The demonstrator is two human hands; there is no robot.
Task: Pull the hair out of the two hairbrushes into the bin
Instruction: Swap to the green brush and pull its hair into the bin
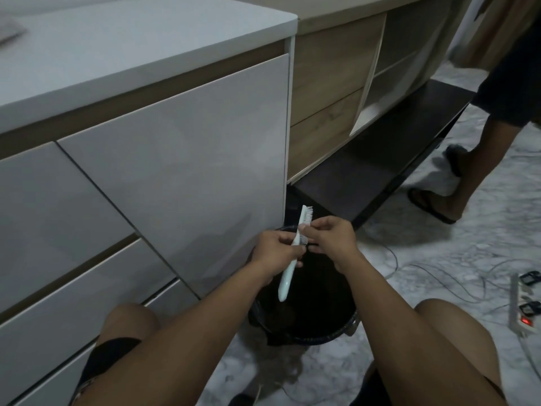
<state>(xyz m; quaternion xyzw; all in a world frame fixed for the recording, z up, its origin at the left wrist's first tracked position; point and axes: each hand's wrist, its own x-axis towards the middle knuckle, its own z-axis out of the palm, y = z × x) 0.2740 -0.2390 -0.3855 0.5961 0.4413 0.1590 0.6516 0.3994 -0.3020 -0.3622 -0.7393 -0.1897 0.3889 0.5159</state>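
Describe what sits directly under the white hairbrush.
Under the white hairbrush, gripped by the left hand while the right hand picks its bristles, sits the black bin. Its interior is too dark to show contents.

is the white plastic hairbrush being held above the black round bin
Yes, the left hand holds the white plastic hairbrush directly over the open black round bin.
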